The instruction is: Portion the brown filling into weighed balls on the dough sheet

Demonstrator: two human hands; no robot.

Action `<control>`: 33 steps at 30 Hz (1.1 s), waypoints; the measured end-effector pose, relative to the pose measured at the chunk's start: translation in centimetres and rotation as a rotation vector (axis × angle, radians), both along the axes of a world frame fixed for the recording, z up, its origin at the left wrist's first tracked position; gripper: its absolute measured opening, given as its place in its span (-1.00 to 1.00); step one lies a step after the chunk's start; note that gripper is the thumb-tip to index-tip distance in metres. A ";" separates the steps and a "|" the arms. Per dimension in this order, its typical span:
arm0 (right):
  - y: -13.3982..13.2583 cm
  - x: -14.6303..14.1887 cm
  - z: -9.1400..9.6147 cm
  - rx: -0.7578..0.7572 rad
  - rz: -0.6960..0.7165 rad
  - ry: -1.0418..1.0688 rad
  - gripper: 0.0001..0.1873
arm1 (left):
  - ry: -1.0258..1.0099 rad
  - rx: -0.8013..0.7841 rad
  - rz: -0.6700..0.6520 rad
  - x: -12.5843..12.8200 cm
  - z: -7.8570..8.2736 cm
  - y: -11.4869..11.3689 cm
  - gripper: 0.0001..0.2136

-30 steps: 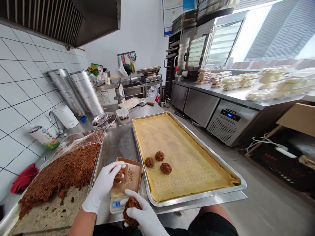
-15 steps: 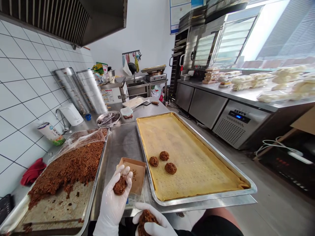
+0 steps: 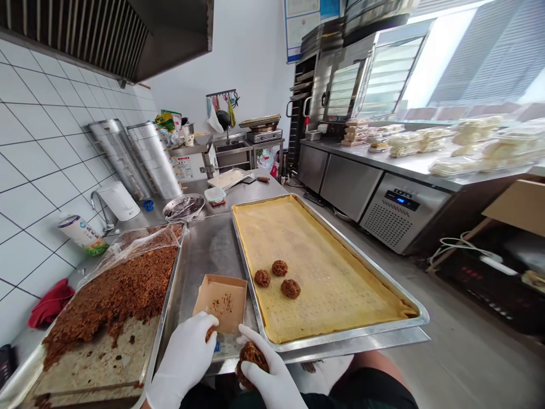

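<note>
My left hand (image 3: 187,346), in a white glove, is turned palm down and closed on a brown ball of mixture (image 3: 210,334), mostly hidden by the fingers. It is at the near left corner of a small cardboard tray (image 3: 225,287) with crumbs in it. My gloved right hand (image 3: 272,369) grips a bigger lump of the same mixture (image 3: 252,363) at the table's front edge. To the right, three brown balls (image 3: 290,288) lie together on the yellow mesh liner (image 3: 327,250) of a large baking tray (image 3: 353,329).
A deep metal tray (image 3: 159,324) of loose brown mixture (image 3: 123,284), partly under plastic film (image 3: 131,247), stands at left. Behind are a film-covered bowl (image 3: 184,208) and a lidded container (image 3: 215,196). A counter with packed boxes (image 3: 426,139) runs along the right.
My left hand has turned from palm up to palm down with its ball, moving down beside the cardboard tray. My right hand still grips its lump. The view has shifted slightly.
</note>
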State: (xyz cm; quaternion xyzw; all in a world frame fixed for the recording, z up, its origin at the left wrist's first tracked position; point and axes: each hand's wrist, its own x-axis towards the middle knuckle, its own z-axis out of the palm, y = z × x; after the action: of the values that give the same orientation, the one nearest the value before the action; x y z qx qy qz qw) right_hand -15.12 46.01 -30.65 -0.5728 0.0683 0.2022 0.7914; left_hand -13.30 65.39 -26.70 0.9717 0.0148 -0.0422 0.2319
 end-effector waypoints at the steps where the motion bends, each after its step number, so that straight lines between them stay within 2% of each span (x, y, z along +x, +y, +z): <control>1: 0.0 0.1 0.4 -0.019 0.002 -0.002 -0.28 | 0.008 0.010 0.000 -0.3 -0.2 -0.2 -0.70; 4: 0.2 0.2 1.0 -0.054 0.009 0.009 -0.26 | -0.012 -0.040 0.032 -0.8 -0.9 -0.4 -0.72; 8: 0.3 0.2 0.9 -0.030 -0.002 0.005 -0.28 | -0.099 -0.255 0.126 -1.3 -1.4 -0.1 -0.82; 11: 0.3 0.3 0.4 -0.015 0.009 0.004 -0.30 | -0.149 -0.385 0.190 -1.6 -0.9 0.3 -0.81; 15: 0.5 0.2 -0.5 0.003 -0.071 -0.010 -0.33 | -0.160 -0.492 0.278 -1.6 0.0 0.5 -0.87; 17: 0.7 0.2 -0.9 0.030 -0.073 -0.003 -0.33 | -0.123 -0.657 0.321 -1.5 -0.3 0.5 -0.76; 22: 0.9 0.1 -1.4 0.077 -0.051 0.020 -0.32 | -0.070 -1.296 0.437 -1.0 -2.4 0.7 -0.56; 25: 0.3 -0.1 -1.3 0.056 -0.060 0.019 -0.34 | -0.035 -1.578 0.524 -1.1 -2.5 0.7 -0.50; 27: -0.5 -0.5 -1.2 0.021 -0.083 -0.002 -0.40 | 0.043 -1.639 0.476 -1.6 -1.5 0.5 -0.58; 29: -1.2 -1.1 -1.3 0.033 -0.059 -0.006 -0.43 | 0.145 -1.623 0.372 -2.3 -0.3 0.2 -0.78; 30: -1.5 -1.5 -1.4 0.062 -0.033 0.007 -0.43 | 0.187 -1.604 0.336 -2.7 0.3 0.1 -0.77; 31: -1.7 -1.9 -1.6 0.106 -0.004 0.026 -0.43 | 0.209 -1.585 0.330 -3.0 0.7 -0.1 -0.67; 33: -2.0 -2.6 -2.1 0.213 0.028 0.074 -0.44 | 0.173 -1.551 0.392 -3.3 0.7 -0.1 -0.58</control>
State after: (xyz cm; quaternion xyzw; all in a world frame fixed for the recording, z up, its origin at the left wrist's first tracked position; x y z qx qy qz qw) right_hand -17.74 44.01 -32.80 -0.4787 0.0674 0.2403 0.8418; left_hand -16.65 65.28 -25.98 0.5070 0.1692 -0.0740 0.8419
